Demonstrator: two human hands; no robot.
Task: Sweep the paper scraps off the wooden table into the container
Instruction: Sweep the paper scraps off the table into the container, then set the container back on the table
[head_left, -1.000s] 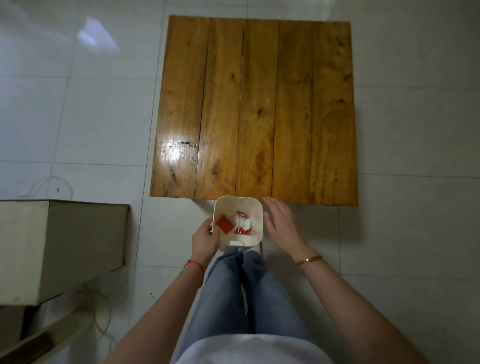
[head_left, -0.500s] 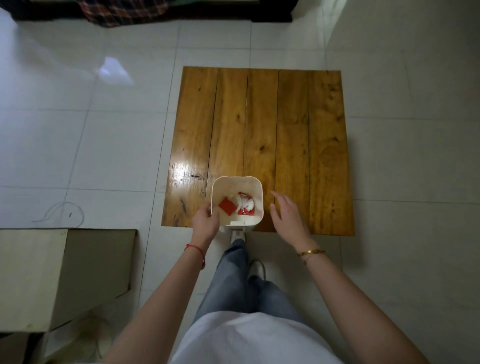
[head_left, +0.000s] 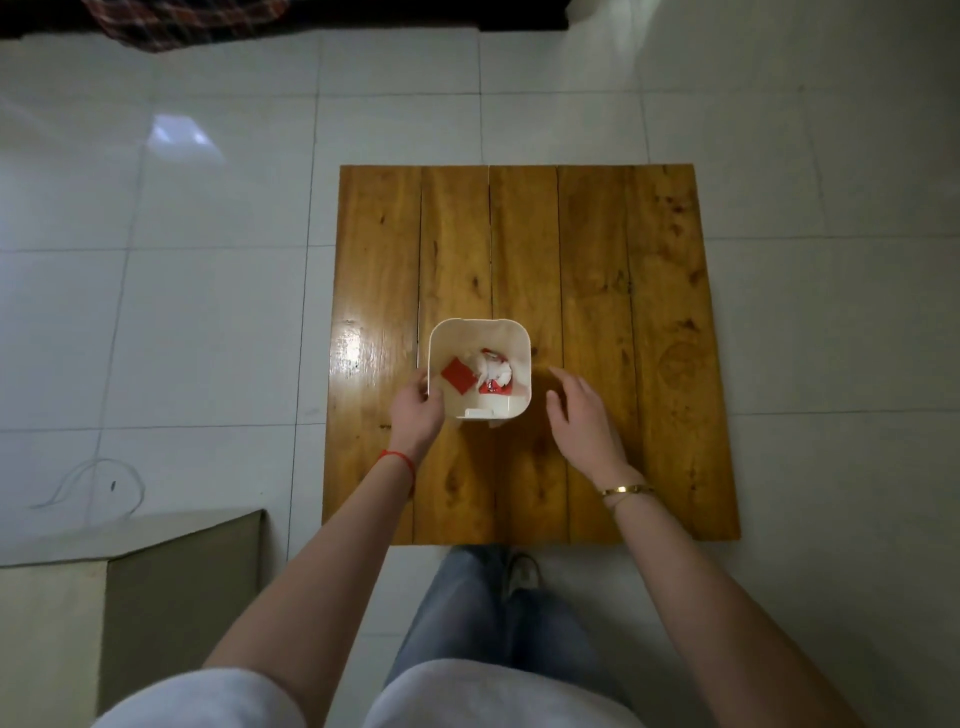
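Observation:
A white square container (head_left: 521, 338) with rounded corners is over the middle of the wooden table (head_left: 623, 364), nearer its left half. Inside it lie red and white paper scraps (head_left: 480, 371). My left hand (head_left: 415, 418) grips the container's left wall, thumb at the rim. My right hand (head_left: 582, 421) hovers just right of the container with fingers spread, not touching it. No scraps show on the tabletop. Whether the container rests on the wood or is held just above it is unclear.
The low table stands on a white tiled floor (head_left: 182, 312). A beige box-like unit (head_left: 130, 597) sits at the lower left, with a thin wire (head_left: 88, 483) on the floor beside it. Dark furniture with plaid cloth (head_left: 182, 21) lines the far edge. My legs (head_left: 493, 613) are at the table's near edge.
The container has moved from in front of the table's near edge to over the tabletop, carried by my left hand. My right hand followed alongside it. The view has shifted back.

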